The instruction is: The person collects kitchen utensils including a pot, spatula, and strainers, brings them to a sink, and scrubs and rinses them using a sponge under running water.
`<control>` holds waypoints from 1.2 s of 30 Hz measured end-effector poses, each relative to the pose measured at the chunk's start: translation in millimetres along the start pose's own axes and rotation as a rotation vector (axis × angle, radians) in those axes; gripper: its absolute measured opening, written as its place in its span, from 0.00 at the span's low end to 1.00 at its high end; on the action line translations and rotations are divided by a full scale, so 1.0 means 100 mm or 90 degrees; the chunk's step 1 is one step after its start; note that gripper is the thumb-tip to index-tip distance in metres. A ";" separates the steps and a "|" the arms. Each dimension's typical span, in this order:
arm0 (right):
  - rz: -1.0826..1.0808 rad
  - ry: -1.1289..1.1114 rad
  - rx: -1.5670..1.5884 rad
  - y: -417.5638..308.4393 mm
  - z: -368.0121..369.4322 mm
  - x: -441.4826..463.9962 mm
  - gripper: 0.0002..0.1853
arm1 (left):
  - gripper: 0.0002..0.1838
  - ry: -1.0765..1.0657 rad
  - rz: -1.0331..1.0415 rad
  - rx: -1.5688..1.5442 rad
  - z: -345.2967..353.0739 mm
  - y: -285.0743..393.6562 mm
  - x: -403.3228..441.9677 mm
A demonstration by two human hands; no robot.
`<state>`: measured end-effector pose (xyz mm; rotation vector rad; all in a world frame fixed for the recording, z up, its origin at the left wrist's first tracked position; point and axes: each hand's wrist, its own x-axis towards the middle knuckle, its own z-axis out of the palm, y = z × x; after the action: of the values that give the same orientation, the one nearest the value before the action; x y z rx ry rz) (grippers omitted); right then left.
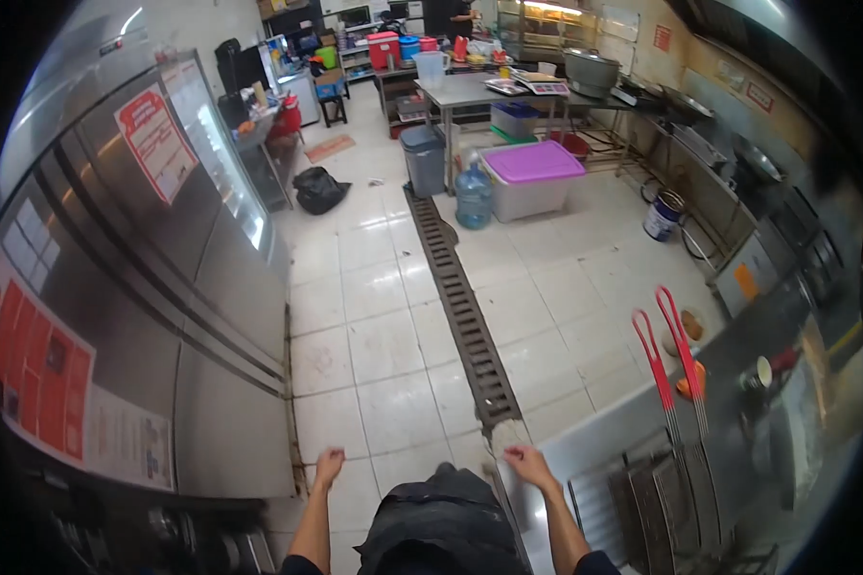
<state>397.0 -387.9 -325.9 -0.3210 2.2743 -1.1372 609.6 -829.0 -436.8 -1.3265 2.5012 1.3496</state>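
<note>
My left hand (329, 468) hangs over the tiled floor, near the lower edge of a steel refrigerator (230, 412). Its fingers are loosely curled, and nothing shows in them. My right hand (529, 465) is held beside the left end of a steel counter (585, 441), fingers bent toward the thumb with no object visible. To its right, fryer baskets (657, 498) with red handles (681, 340) rest on the counter. Between my arms is a dark apron (436, 522).
A drain grate (458, 297) runs along the floor ahead. Beyond it stand a grey bin (424, 161), a water jug (474, 196) and a purple-lidded box (537, 187). A black bag (320, 190) lies at left. A metal can (663, 213) stands at right; a person (462, 17) is far back.
</note>
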 end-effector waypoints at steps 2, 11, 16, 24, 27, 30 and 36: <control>-0.110 0.029 0.061 -0.47 -0.27 0.84 0.16 | 0.16 -0.037 -0.331 0.010 -0.07 -0.48 -0.15; -0.119 0.283 0.401 -1.38 -1.64 3.45 0.15 | 0.16 -0.157 -0.486 -0.071 0.36 0.52 1.18; 0.088 0.538 0.599 -0.89 -1.99 3.77 0.20 | 0.14 -0.252 -0.283 0.110 0.59 1.70 3.39; 0.109 1.197 0.616 -0.02 -3.94 3.96 0.29 | 0.18 -0.390 0.261 -0.175 2.76 6.26 5.52; 0.169 1.333 0.635 0.70 -4.66 3.94 0.32 | 0.16 -0.488 0.400 -0.114 3.50 7.56 4.91; 0.598 1.503 0.405 1.38 -5.16 3.53 0.32 | 0.16 -0.484 0.560 -0.012 4.01 7.82 4.95; 1.187 1.140 0.377 1.86 -5.00 2.40 0.38 | 0.19 -0.452 0.020 -0.024 4.23 6.27 5.98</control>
<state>-83.4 -54.8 -327.3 3.1554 1.3543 -0.6067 -350.8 -769.7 -494.6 -0.6331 2.0132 1.5259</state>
